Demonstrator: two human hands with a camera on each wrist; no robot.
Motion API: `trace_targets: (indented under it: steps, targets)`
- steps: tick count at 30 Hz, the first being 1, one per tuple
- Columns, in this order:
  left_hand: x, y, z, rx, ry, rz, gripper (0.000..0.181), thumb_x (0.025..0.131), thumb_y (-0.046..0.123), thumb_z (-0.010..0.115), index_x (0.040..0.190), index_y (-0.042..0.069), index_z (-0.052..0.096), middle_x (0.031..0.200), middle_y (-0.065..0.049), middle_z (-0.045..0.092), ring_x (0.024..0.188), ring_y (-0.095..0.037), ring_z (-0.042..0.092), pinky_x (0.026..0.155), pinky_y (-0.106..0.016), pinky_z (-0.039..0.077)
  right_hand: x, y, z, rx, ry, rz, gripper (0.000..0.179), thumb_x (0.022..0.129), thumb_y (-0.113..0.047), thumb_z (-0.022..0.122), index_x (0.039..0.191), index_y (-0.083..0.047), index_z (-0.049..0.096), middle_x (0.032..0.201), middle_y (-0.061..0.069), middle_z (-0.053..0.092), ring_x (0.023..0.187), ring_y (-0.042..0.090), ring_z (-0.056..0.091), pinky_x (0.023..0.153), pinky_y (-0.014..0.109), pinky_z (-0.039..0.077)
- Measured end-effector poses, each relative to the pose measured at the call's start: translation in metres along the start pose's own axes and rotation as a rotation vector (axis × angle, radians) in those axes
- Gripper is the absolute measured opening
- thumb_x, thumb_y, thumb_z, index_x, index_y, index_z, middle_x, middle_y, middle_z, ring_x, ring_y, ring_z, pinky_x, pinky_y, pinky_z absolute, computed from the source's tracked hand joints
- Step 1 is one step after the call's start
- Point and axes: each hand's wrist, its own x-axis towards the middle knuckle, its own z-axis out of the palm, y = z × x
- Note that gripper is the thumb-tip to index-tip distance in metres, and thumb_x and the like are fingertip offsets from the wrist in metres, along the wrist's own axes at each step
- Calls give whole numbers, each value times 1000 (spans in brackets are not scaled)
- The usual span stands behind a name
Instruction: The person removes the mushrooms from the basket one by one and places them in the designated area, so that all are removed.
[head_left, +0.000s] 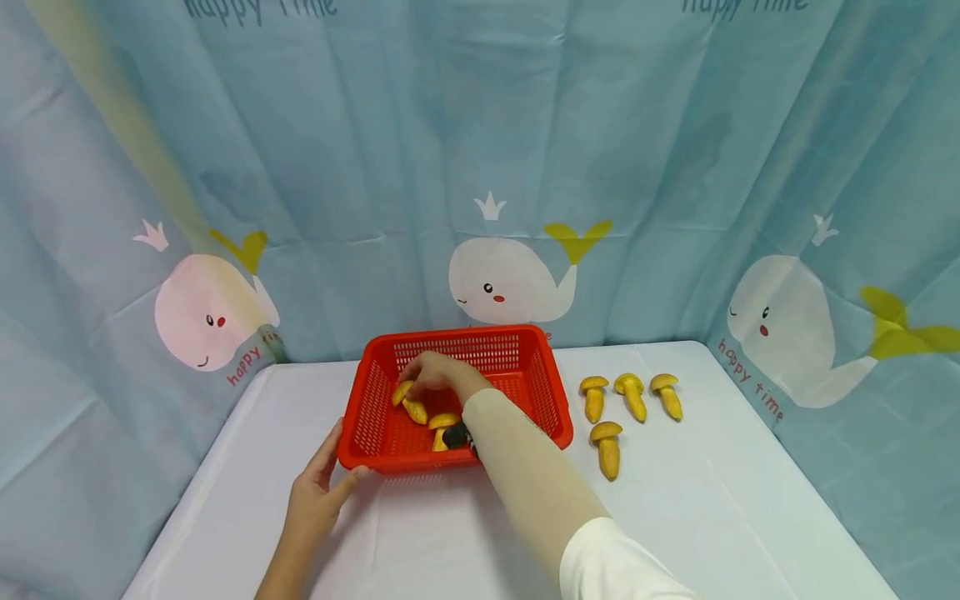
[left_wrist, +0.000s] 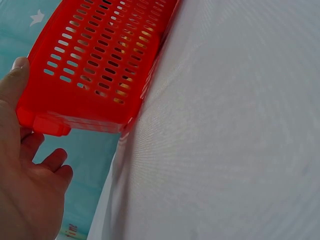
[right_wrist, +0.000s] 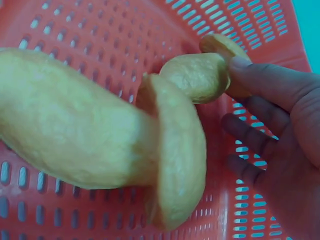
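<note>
While our left hand [head_left: 311, 498] grips the red basket [head_left: 412, 463] by a corner, likely to steady it, our right hand [head_left: 438, 372] pinches a mushroom [right_wrist: 202, 76] inside, near its cap; a second mushroom [right_wrist: 102, 135] lies nearby.

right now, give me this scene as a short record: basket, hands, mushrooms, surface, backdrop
Basket: red rectangular perforated plastic basket, upright
Left hand: holds the basket's near left corner, thumb on the near side
Right hand: inside the basket, fingers pinching a yellow round-capped, thick-stemmed mushroom
Also in basket: second yellow mushroom, by the near wall
Outside: four yellow mushrooms right of the basket, three in a row, one nearer
Surface: white cloth-covered table
Backdrop: light-blue fabric curtain with whale prints
</note>
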Motion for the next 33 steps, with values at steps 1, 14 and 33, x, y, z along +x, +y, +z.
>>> trace_targets:
  steps: [1,14,33]
  targets:
    - [0,0,0,5,0,1,81,92,19,78,158,37,35,165,9,36,151,-2,31,105,-1,30,0,0,-1,7,7,-3,33,92,-16,78,125,-14,74,121,-2,70,103,13,60,96,29,54]
    - [-3,-1,-2,45,-10,-5,81,94,26,76,161,33,31,165,11,34,150,3,29,106,-1,30,-10,-26,-22,64,84,-94,34,93,-17,77,127,-17,72,116,-6,69,104,14,60,89,26,56]
    - [-1,-2,-2,43,-16,-7,81,94,26,75,161,35,30,165,13,33,153,-5,28,105,-1,30,-65,-69,-54,-33,248,-252,41,93,-27,78,132,-17,69,122,-6,69,115,14,60,99,29,52]
